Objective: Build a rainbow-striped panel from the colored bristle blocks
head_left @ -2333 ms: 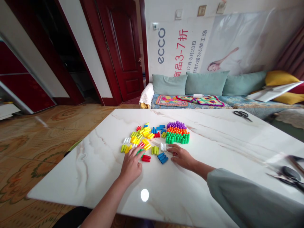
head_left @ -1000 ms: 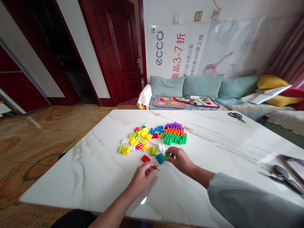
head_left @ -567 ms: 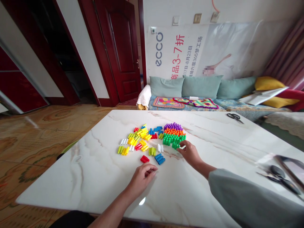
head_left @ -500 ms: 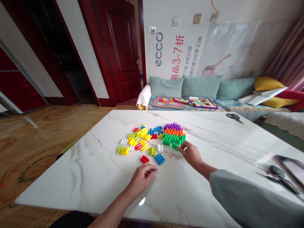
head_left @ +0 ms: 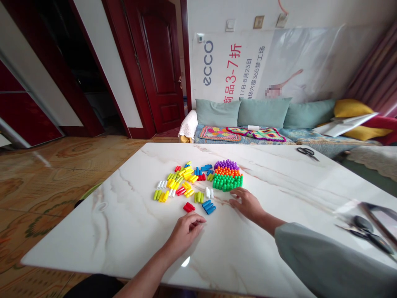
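My right hand (head_left: 247, 203) is just in front of a block of upright plastic pieces, fingers apart and nothing between them. Purple pieces (head_left: 227, 164) form the back rows of that block, orange pieces (head_left: 228, 171) the middle and green pieces (head_left: 227, 183) the front. They are small tubes with rounded tops, standing close together. My left hand (head_left: 187, 229) rests on the table, loosely curled with a gap between thumb and fingers, and no piece shows in it. Just beyond it lie a red piece (head_left: 189, 207) and a blue piece (head_left: 209, 207), both joined tubes on their sides.
Yellow pieces (head_left: 187, 173), white pieces (head_left: 209, 193) and lime pieces (head_left: 199, 197) lie scattered on the marble-patterned table (head_left: 124, 231). Scissors (head_left: 307, 153) lie at the far right edge. Another black-handled pair of scissors (head_left: 366, 234) lies near right, beside a dark-framed object (head_left: 383, 223).
The green piece at my right fingertips now stands against the front of the green rows. My right hand has let go and drawn slightly back, fingers spread. My left hand stays put.
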A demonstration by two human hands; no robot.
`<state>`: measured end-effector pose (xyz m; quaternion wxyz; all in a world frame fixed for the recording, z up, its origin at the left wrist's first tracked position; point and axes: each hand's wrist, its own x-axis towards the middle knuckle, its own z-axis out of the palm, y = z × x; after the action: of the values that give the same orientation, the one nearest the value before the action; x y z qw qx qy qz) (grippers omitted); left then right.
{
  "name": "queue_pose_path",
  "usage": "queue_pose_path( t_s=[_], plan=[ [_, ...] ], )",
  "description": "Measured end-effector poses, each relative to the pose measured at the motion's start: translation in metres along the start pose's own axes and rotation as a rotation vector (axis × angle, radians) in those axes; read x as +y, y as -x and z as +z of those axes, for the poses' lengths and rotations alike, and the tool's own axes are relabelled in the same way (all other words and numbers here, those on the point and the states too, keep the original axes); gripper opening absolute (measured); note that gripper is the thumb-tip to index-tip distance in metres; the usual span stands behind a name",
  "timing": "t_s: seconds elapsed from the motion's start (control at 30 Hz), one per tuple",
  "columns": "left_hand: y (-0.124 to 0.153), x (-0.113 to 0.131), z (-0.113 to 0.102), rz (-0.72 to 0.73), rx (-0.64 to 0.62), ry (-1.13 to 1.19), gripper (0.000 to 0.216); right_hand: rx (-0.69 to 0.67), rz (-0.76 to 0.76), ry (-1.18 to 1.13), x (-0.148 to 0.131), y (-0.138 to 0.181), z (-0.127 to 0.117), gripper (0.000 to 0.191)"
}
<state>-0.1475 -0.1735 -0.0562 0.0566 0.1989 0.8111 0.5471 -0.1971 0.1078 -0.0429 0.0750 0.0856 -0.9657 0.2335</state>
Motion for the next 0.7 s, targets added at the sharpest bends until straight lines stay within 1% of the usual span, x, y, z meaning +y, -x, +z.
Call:
queue_pose_path(
  t_s=[0.27, 0.47, 0.7],
  plan=[
    [0.000, 0.001, 0.001, -0.001, 0.000, -0.016, 0.019, -0.027, -0.065, 0.060, -0.004, -0.003, 0.006, 0.040],
    [0.000, 0.001, 0.000, 0.006, -0.001, -0.009, 0.019, -0.043, -0.054, 0.095, -0.009, -0.007, 0.009, 0.045],
    [-0.001, 0.003, 0.002, 0.006, 0.003, -0.003, 0.019, -0.060, -0.033, 0.126, -0.015, -0.005, 0.005, 0.046]
  ],
)
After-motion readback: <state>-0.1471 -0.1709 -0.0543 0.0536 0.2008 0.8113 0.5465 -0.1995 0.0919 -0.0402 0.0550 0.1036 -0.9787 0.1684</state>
